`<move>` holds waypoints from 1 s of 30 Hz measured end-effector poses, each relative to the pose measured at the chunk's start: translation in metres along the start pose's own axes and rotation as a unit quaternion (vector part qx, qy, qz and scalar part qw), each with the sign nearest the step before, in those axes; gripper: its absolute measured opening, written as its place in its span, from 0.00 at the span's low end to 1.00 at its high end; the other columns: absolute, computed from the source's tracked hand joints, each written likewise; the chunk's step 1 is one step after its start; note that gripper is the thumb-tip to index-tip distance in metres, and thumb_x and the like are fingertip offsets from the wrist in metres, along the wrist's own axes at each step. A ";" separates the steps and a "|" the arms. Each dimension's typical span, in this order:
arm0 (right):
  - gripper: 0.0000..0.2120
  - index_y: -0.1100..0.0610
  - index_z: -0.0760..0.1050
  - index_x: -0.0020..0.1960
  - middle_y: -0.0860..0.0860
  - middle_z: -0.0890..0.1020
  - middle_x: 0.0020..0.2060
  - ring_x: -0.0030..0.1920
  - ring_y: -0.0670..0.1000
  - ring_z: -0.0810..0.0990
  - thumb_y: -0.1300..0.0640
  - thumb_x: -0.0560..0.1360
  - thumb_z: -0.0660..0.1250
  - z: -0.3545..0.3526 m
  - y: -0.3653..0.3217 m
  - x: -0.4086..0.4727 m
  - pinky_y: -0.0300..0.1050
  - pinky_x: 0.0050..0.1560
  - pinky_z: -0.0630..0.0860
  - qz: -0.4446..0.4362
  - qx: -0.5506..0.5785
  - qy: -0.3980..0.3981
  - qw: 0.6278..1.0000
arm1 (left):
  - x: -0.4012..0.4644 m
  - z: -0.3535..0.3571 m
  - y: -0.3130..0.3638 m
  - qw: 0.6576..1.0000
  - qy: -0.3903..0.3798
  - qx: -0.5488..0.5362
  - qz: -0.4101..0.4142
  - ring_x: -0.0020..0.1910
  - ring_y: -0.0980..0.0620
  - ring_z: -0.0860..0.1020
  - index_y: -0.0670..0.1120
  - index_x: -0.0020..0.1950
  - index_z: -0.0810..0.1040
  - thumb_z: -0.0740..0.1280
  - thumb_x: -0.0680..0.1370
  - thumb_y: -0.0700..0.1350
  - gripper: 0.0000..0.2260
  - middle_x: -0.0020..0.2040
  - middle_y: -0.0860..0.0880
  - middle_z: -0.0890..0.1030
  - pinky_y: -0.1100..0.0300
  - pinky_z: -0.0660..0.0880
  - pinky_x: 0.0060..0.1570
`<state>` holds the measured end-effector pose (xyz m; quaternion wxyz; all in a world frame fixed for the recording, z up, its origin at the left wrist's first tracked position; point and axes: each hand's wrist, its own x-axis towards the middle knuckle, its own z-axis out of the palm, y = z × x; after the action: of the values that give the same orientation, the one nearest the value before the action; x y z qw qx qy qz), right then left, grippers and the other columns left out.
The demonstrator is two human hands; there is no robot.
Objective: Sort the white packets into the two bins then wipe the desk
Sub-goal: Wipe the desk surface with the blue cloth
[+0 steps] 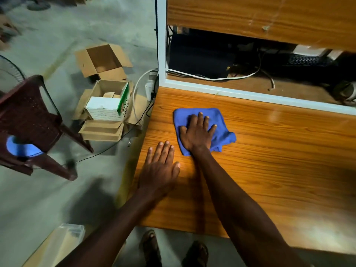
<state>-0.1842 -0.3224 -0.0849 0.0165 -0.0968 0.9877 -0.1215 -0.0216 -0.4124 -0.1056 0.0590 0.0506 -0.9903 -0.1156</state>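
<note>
A blue cloth (223,135) lies crumpled on the wooden desk (279,160) near its left end. My right hand (196,132) presses flat on the cloth with fingers spread and straight. My left hand (160,166) rests flat on the bare desktop just left of and nearer than the cloth, fingers together and straight, close to the desk's left edge. No white packets or bins show on the desk.
A white-framed partition (250,95) borders the desk's far side, with cables and a keyboard (306,59) behind it. On the floor to the left stand open cardboard boxes (107,105) and a dark red plastic chair (28,120). My sandalled feet (173,251) show below the desk's front edge.
</note>
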 end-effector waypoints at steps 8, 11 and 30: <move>0.28 0.42 0.56 0.79 0.52 0.48 0.81 0.80 0.60 0.44 0.37 0.81 0.48 0.001 -0.041 0.086 0.75 0.71 0.38 -0.064 -0.018 -0.077 0.995 | 0.001 0.005 -0.003 1.000 0.004 -0.003 0.005 0.79 0.45 0.52 0.44 0.79 0.59 0.49 0.82 0.58 0.29 0.80 0.44 0.58 0.42 0.48 0.77; 0.32 0.43 0.51 0.80 0.54 0.44 0.81 0.80 0.62 0.39 0.34 0.79 0.46 0.005 -0.048 0.063 0.78 0.68 0.34 0.070 -0.007 -0.072 0.995 | -0.002 0.005 -0.002 1.000 -0.006 -0.005 0.000 0.79 0.45 0.52 0.44 0.79 0.59 0.49 0.82 0.57 0.28 0.80 0.44 0.58 0.42 0.48 0.77; 0.32 0.44 0.59 0.79 0.57 0.58 0.80 0.79 0.62 0.56 0.36 0.77 0.53 -0.003 0.053 -0.185 0.73 0.72 0.48 0.067 -0.034 0.017 0.997 | 0.000 -0.009 0.001 0.999 -0.037 0.008 -0.007 0.80 0.48 0.49 0.45 0.80 0.54 0.45 0.82 0.57 0.28 0.81 0.47 0.53 0.44 0.46 0.77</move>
<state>-0.0128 -0.2352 -0.0934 0.0050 -0.0289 0.9957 -0.0879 -0.0205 -0.4135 -0.0969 0.0210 0.0535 -0.9923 -0.1097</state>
